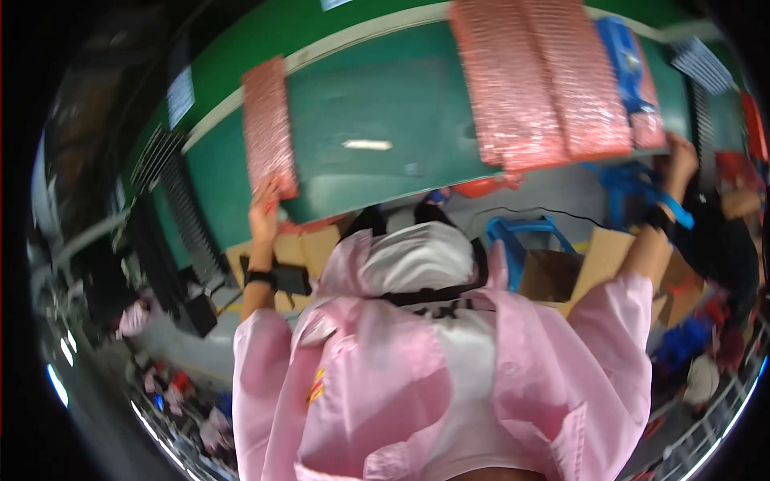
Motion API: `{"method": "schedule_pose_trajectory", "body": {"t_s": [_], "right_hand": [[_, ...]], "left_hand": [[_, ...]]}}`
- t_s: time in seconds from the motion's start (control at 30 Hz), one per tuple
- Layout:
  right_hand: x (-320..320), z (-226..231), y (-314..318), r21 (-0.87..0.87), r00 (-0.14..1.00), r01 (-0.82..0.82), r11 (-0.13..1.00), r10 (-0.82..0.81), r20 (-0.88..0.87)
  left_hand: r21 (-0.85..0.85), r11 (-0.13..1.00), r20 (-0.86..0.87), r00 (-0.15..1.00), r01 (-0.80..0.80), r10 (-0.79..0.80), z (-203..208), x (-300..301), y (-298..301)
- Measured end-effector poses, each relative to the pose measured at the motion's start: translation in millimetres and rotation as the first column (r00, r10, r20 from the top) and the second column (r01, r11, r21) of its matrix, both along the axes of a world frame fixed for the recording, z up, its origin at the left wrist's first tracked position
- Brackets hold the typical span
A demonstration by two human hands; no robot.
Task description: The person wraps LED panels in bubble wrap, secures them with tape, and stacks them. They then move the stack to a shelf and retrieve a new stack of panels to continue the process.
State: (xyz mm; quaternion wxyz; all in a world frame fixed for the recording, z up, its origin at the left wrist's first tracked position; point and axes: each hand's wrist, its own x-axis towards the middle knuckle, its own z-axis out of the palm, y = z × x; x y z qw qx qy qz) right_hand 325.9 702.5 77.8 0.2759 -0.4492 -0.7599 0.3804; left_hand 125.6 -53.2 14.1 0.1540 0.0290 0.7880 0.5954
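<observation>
On the green worktable (353, 112) lies a narrow strip of pink bubble wrap (269, 120) at the left. My left hand (265, 210) rests on its near end, fingers stretched out over the wrap. Wide pink bubble-wrap pieces (545, 88) lie side by side at the right, reaching the table's near edge. My right hand (680, 164) is at that edge, just right of the wrapped pieces. Motion blurs its fingers, so I cannot tell what they hold, if anything. A blue plastic object (626, 60) of unclear kind lies on the rightmost wrap.
A small white strip (367, 145) lies mid-table. Black ridged strips (191, 212) run along the left end. Below the table are cardboard boxes (553, 272) and a blue stool (529, 232). Another person in dark clothing (722, 240) is close by at the right.
</observation>
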Motion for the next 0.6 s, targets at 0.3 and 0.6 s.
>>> {"method": "schedule_pose_trajectory", "body": {"t_s": [0.3, 0.6], "right_hand": [[-75, 118, -263, -0.183, 0.893, -0.45, 0.874, 0.448, -0.055], [-233, 9, -583, -0.606, 0.042, -0.791, -0.089, 0.979, -0.199]], "left_hand": [[-0.702, 0.684, -0.223, 0.851, 0.198, -0.475, 15, -21, -4], [-0.553, 0.824, -0.364, 0.852, 0.126, -0.376, -7, -37, -28]]}}
